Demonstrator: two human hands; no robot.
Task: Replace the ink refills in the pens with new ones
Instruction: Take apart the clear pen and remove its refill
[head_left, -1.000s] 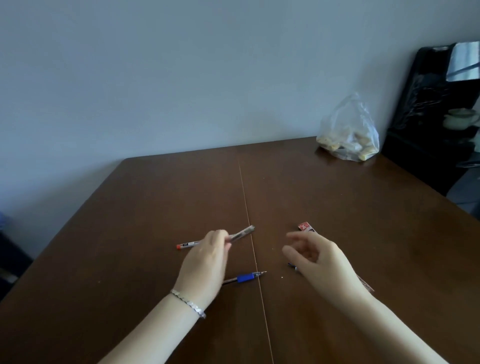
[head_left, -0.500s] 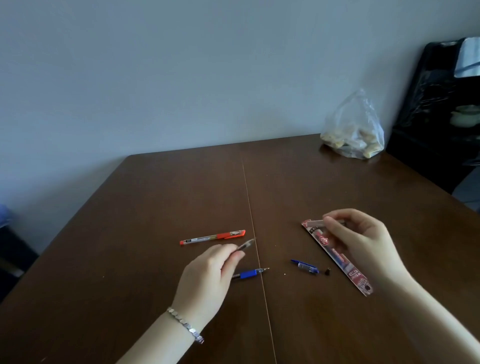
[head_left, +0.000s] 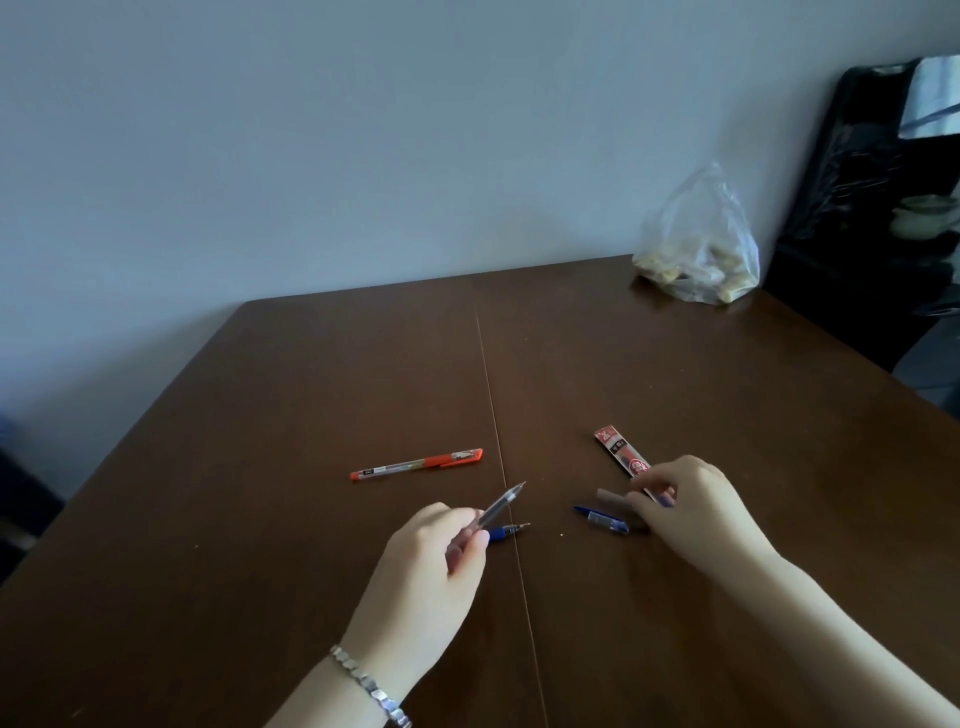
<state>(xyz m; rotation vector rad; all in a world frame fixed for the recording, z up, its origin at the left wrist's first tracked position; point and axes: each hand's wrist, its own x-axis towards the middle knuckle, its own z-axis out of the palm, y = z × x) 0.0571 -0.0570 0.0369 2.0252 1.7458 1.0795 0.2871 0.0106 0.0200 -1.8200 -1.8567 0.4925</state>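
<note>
Left hand (head_left: 436, 561) pinches the clear pen (head_left: 501, 506) by its rear; right hand (head_left: 691, 512) grips the pack (head_left: 621, 454) near-end (light, flimsy, probably slippery).

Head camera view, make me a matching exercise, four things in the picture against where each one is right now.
Things:
1 orange pen
2 clear pen
3 refill packet
4 plastic bag

Places:
A far right corner of the table
B gripped by the left hand
C lying loose left of the seam
D near end held by the right hand

Pairs: 1-C, 2-B, 3-D, 4-A.
</note>
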